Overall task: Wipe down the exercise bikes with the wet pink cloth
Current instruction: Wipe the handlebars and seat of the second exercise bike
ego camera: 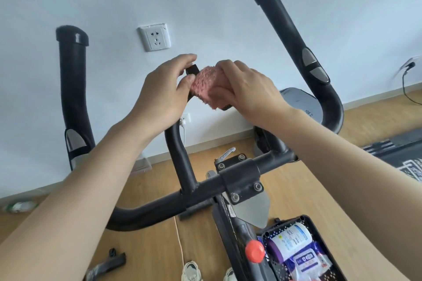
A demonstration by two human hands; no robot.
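Cloth (206, 84), soft and limp, bunches under your right hand (246, 89) on the bike's bracket (193, 69); your left hand (162, 93) pinches that bracket steady. Grip it wadded.

Pink cloth (206, 88): fuzzy, bunched into a wad, wrapped over the top of the small black bracket at the head of the exercise bike (239, 177)'s centre upright, above the crossbar clamp. Bike: black tubular frame, two upswept foam-gripped handlebars with silver sensor pads rising either side of the clamp; red knob on the stem below the clamp.
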